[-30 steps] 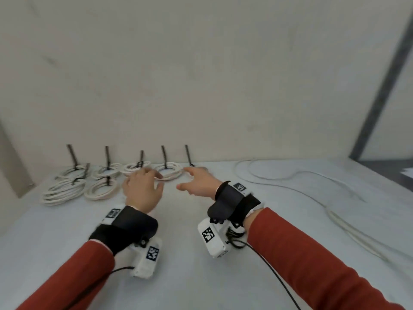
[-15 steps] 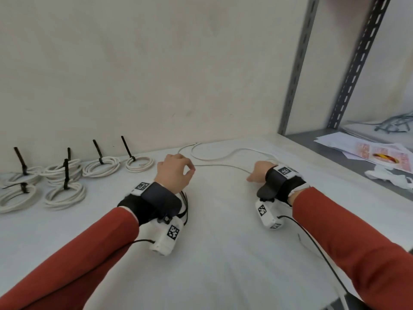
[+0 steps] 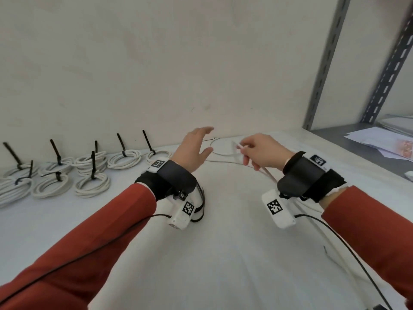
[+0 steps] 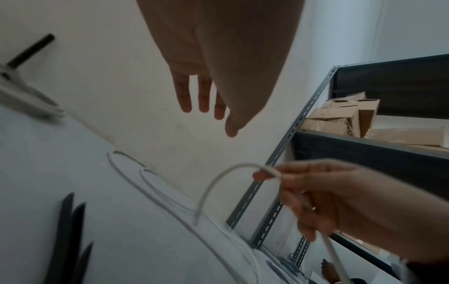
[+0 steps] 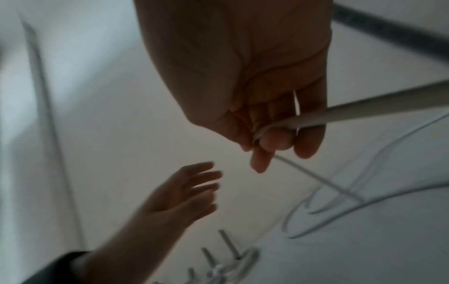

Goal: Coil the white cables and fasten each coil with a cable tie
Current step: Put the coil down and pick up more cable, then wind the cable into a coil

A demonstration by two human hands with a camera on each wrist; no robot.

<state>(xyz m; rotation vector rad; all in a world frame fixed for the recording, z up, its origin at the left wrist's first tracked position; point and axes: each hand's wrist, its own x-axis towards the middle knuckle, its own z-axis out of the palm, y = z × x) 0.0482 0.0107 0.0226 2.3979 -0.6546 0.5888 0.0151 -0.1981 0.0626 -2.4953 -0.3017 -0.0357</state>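
Leftmost tied coil [image 3: 11, 191] is running off the head view's left edge. The white cable [image 3: 267, 173] is passing out of sight behind the right wrist strap [image 3: 301, 173], and the right hand [image 3: 261, 151] is covering the gripped stretch. The left wrist view's bottom edge is cropping the loose black cable ties [image 4: 62, 230]. The right wrist view is blurring throughout, and the coils [image 5: 245, 257] there are smearing beyond counting.

A cable [image 5: 388, 104] runs from the right fingers [image 3: 252, 144] down to the counter [image 3: 223, 253], looping beyond them toward the wall. The left fingers [image 3: 201, 132] hover just left, apart from it. Tied coils [image 3: 136, 158] lie farther left; a shelf rack [image 3: 325, 63] stands to the right.
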